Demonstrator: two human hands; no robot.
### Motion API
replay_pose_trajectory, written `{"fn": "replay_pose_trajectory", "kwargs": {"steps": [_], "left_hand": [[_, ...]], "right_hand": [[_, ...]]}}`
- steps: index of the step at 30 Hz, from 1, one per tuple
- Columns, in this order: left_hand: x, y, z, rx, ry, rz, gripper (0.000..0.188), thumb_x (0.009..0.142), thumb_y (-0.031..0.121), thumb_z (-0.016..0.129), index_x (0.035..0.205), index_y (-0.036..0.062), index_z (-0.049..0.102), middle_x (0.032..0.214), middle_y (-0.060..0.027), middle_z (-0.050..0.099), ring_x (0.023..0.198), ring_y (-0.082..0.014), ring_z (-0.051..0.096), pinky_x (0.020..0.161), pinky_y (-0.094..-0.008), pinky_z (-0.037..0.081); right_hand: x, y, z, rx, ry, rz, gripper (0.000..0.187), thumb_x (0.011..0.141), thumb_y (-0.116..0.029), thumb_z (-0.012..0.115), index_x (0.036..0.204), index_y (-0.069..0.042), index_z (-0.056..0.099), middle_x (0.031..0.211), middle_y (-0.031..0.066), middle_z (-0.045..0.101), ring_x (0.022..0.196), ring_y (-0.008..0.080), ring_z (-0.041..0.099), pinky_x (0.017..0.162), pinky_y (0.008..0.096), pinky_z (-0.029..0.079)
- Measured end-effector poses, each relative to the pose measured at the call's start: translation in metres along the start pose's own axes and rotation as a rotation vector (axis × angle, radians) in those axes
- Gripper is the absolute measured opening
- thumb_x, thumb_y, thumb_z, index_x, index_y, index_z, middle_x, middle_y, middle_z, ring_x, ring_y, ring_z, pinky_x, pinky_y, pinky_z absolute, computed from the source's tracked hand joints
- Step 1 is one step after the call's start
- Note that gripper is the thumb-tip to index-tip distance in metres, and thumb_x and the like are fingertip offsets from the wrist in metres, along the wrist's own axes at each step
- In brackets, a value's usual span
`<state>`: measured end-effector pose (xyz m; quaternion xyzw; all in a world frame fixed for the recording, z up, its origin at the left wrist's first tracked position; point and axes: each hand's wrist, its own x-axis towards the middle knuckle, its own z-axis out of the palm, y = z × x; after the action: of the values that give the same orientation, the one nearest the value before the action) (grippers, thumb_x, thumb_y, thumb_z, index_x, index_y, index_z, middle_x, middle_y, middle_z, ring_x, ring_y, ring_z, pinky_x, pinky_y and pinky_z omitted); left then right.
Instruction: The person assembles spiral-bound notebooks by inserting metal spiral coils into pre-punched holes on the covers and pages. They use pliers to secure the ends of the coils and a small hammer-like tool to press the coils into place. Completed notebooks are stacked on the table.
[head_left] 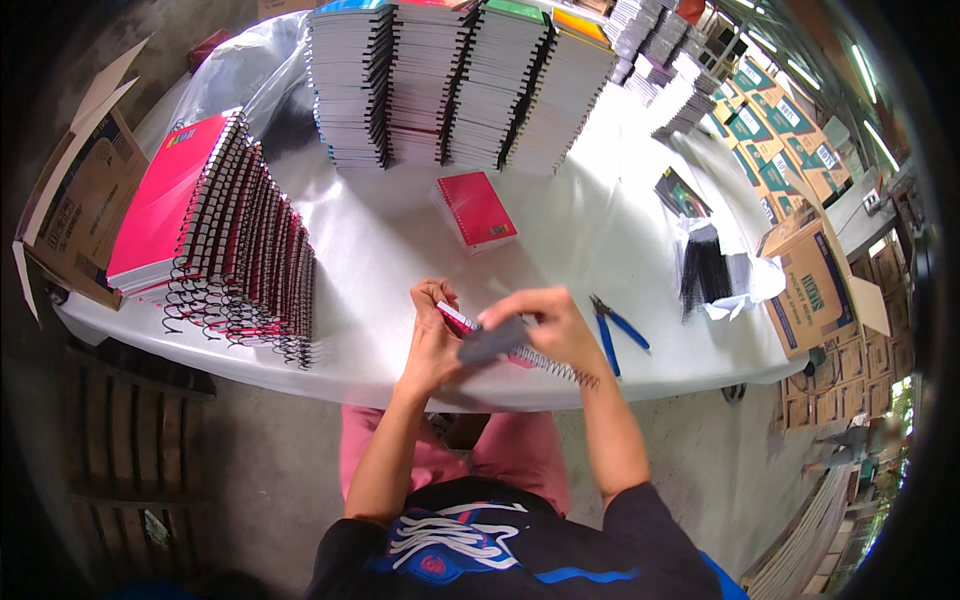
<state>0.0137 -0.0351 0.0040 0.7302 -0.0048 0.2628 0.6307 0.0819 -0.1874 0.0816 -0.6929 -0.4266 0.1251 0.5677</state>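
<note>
threading coil (557, 367) through notebook (457, 317), apparently, above table's (360, 250) front edge. left hand (430, 338) grips notebook; right hand (552, 322) grasps blurred dark block (492, 342). best practice: notebook square, coil straight, steady turns, no forcing.

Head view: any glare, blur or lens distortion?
Head view: washed-out glare on the white tabletop, right of the tall stacks; head view: motion blur on the dark piece at the right hand, too smeared to identify; head view: fisheye bends the table's front edge and the corners go black, while the blue-handled pliers look fairly crisp.
</note>
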Motion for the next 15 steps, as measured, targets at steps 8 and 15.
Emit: {"fn": "replay_pose_trajectory", "kwargs": {"steps": [8,15], "left_hand": [[-0.003,0.003,0.004,0.150,0.009,0.063,0.099,0.038,0.038,0.093,0.099,0.0058,0.022,0.096,-0.0086,0.032,0.087,-0.0201,0.039,0.080,-0.0332,0.040],[-0.003,0.004,0.005,0.099,-0.026,0.080,0.092,0.047,0.036,0.091,0.098,0.0054,0.021,0.096,-0.0085,0.030,0.086,-0.0199,0.037,0.079,-0.0313,0.039]], "right_hand": [[-0.001,0.013,0.002,-0.285,0.055,0.174,0.027,0.063,0.010,0.057,0.084,-0.001,0.070,0.083,0.0110,0.070,0.081,0.0159,0.066,0.074,0.0260,0.050],[-0.003,0.015,0.004,-0.250,0.028,0.195,0.028,0.065,0.011,0.055,0.086,-0.001,0.070,0.086,0.0120,0.070,0.083,0.0177,0.066,0.076,0.0271,0.050]]}}
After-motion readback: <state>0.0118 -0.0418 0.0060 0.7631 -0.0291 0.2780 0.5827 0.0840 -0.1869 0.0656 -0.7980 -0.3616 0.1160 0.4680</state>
